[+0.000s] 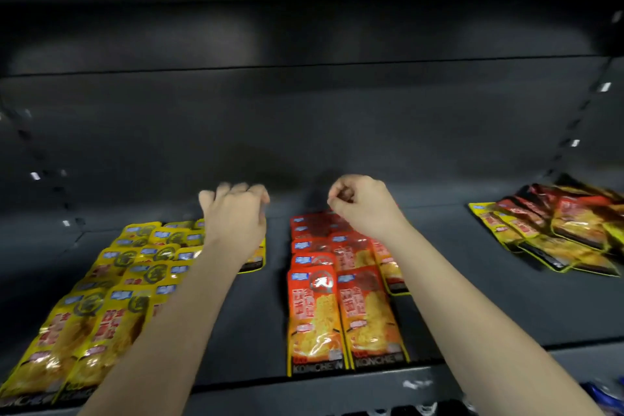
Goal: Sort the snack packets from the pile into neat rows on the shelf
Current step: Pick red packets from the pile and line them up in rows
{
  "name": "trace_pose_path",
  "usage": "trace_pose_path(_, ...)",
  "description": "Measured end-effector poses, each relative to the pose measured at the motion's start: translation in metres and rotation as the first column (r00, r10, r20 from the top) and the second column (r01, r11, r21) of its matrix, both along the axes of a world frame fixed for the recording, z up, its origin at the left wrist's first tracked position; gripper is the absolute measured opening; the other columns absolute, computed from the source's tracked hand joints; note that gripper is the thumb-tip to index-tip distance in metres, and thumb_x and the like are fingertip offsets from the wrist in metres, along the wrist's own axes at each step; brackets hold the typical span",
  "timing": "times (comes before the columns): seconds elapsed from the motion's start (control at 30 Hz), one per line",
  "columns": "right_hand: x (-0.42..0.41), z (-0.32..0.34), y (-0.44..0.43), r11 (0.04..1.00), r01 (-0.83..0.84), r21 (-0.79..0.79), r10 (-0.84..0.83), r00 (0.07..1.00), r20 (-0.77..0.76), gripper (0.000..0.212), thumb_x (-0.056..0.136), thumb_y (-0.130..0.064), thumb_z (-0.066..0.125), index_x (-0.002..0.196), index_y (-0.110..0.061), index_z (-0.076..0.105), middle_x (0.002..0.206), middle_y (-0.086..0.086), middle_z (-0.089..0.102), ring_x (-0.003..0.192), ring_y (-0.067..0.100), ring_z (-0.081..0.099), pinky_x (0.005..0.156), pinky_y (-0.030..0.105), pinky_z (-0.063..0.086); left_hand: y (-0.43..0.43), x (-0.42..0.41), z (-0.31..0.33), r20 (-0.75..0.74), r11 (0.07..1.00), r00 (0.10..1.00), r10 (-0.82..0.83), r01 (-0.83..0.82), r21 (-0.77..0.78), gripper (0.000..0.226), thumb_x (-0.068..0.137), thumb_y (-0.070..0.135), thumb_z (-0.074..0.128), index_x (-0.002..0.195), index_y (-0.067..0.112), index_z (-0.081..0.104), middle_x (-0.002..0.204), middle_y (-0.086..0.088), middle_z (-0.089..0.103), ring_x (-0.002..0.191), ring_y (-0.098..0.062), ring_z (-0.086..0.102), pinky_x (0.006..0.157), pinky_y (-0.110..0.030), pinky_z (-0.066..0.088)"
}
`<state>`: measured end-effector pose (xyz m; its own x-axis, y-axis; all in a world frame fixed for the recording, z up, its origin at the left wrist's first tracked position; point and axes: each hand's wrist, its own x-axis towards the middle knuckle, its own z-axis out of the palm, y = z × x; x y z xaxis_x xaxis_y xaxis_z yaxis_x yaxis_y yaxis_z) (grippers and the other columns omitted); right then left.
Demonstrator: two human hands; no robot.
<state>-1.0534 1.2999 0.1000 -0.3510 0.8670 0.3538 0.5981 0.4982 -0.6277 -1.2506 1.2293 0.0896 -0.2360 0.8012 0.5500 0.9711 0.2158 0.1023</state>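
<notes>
Dark shelf (256,314) carries yellow rows (111,297) and red rows (341,297) whose twelve-o'clock ends the blurred left hand (233,216) and curled right hand (364,203), grips untellable, may knock crooked.

Both bare forearms are reaching forward from the lower edge of the view, converging slightly as they go. The left forearm (175,324) is running up from the lower left corner, and the left grip (234,216) is showing its back to the camera, palm down. Its fingers (233,189) are drooping forward in a loose, spread curl, smeared by blur, with nothing seen in them. The right forearm (472,307) is slanting in from the lower right. The right grip (363,203) is sitting at about the same height as the left, well apart from it. Its fingers (341,194) are curling tightly in toward the palm, thumb side turned left. Whether they are pinching anything cannot be told.
</notes>
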Motion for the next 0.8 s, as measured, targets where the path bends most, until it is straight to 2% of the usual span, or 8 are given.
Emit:
trace_pose_path(0.2, 0.073, -0.002, 0.013, 0.998, 0.062, -0.024, -0.06, 0.995, 0.075, 0.008, 0.078, -0.018, 0.062, 0.074, -0.026, 0.063, 0.073, -0.007, 0.067, 0.073, 0.014, 0.065, 0.072, 0.033, 0.055, 0.02, 0.093, 0.022, -0.007, 0.986, 0.986, -0.167, 0.167, -0.001, 0.021, 0.087, 0.028, 0.057, 0.108, 0.032, 0.059, 0.108, 0.007, 0.061, 0.11, -0.022, 0.049, 0.088, -0.038, 0.022)
trace_pose_path(0.47, 0.198, -0.007, 0.032, 0.982, 0.189, 0.012, -0.189, 0.97, 0.156, 0.007, 0.08, -0.017, 0.063, 0.082, -0.023, 0.067, 0.082, -0.005, 0.07, 0.081, 0.015, 0.065, 0.075, 0.025, 0.048, 0.059, 0.222, 0.013, 0.009, 0.944, 0.947, -0.322, 0.322, -0.066, 0.024, 0.088, 0.031, 0.056, 0.112, 0.032, 0.057, 0.116, 0.009, 0.056, 0.114, -0.018, 0.045, 0.089, -0.038, 0.022)
trace_pose_path(0.63, 0.263, -0.012, 0.04, 0.964, 0.263, 0.027, -0.264, 0.95, 0.167, 0.007, 0.08, -0.018, 0.063, 0.084, -0.022, 0.066, 0.082, -0.002, 0.068, 0.083, 0.02, 0.065, 0.075, 0.031, 0.052, 0.077, 0.293, 0.005, 0.042, 0.904, 0.916, -0.399, 0.401, -0.147, 0.026, 0.089, 0.031, 0.055, 0.115, 0.03, 0.058, 0.12, 0.007, 0.056, 0.115, -0.02, 0.045, 0.093, -0.039, 0.023)
trace_pose_path(0.8, 0.314, -0.017, 0.045, 0.952, 0.302, 0.052, -0.307, 0.934, 0.181, 0.009, 0.08, -0.017, 0.065, 0.087, -0.022, 0.068, 0.083, -0.001, 0.069, 0.082, 0.02, 0.064, 0.074, 0.033, 0.052, 0.091, 0.348, 0.0, -0.005, 0.87, 0.896, -0.444, 0.43, -0.24, 0.024, 0.09, 0.03, 0.055, 0.113, 0.026, 0.062, 0.117, 0.003, 0.058, 0.112, -0.022, 0.048, 0.089, -0.039, 0.024)
